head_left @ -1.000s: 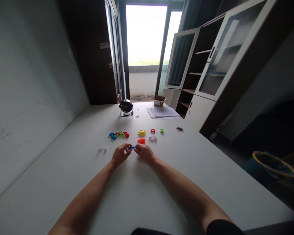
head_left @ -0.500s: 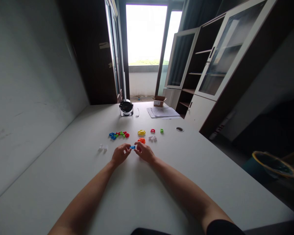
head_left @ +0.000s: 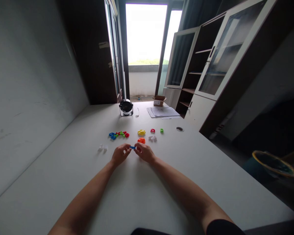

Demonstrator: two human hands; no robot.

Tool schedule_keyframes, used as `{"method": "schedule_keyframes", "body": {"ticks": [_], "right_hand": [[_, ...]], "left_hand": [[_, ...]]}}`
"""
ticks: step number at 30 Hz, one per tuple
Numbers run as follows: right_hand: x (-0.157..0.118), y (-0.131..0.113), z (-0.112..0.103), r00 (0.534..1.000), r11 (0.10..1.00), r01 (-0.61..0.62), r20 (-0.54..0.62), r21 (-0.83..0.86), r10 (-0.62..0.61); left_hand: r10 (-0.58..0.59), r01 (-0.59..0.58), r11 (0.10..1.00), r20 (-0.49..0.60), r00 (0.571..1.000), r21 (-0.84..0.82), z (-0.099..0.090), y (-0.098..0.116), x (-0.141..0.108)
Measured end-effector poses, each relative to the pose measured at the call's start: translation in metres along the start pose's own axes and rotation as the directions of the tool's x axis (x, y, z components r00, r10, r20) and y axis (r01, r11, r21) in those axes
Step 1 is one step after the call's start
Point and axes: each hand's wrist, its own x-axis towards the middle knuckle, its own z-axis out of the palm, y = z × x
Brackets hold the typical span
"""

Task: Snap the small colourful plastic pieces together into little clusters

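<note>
Between my two hands is a small blue piece (head_left: 132, 147), pinched at its left end by my left hand (head_left: 121, 153) and at its right end by my right hand (head_left: 144, 151). Just beyond my right fingers lies an orange piece (head_left: 141, 140). A yellow piece (head_left: 141, 132) rests behind it. Red (head_left: 153, 130), green (head_left: 161, 131) and white (head_left: 152, 138) pieces are to the right. Joined or heaped blue, green and red pieces (head_left: 119, 134) lie at the back left, with white pieces (head_left: 102, 148) left of my left hand.
On the white table (head_left: 88, 182), a round black and silver device (head_left: 126, 107) stands at the back. Papers (head_left: 164, 112) and an open cardboard box (head_left: 159, 101) are at the back right. A round hole (head_left: 179, 129) is nearer. A wall borders the left side.
The blue piece has turned slightly between my fingers and shows a narrower, darker side. Both hands have stayed almost in place.
</note>
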Motion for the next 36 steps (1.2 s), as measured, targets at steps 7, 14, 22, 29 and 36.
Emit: {"method": "schedule_keyframes", "body": {"ticks": [7,14,22,29,36], "right_hand": [[0.000,0.001,0.000,1.000,1.000,0.002,0.003,-0.001,-0.002],[0.000,0.000,0.000,1.000,1.000,0.010,0.005,0.002,-0.010],[0.001,0.000,-0.001,1.000,1.000,0.021,0.009,-0.002,-0.021],[0.001,0.001,-0.001,0.999,0.998,0.044,0.000,-0.037,-0.044],[0.019,0.026,-0.028,0.965,0.992,-0.083,-0.257,-0.099,0.055]], "left_hand": [[0.003,-0.003,1.000,0.003,1.000,0.031,0.000,0.001,0.000],[0.007,-0.008,1.000,0.035,0.999,0.019,-0.001,0.001,0.000],[0.010,-0.010,1.000,0.043,0.999,0.001,-0.002,0.003,0.000],[0.018,-0.018,1.000,0.050,0.999,-0.004,-0.001,0.002,0.000],[-0.002,0.002,1.000,0.072,0.997,0.004,0.002,-0.004,0.000]]}}
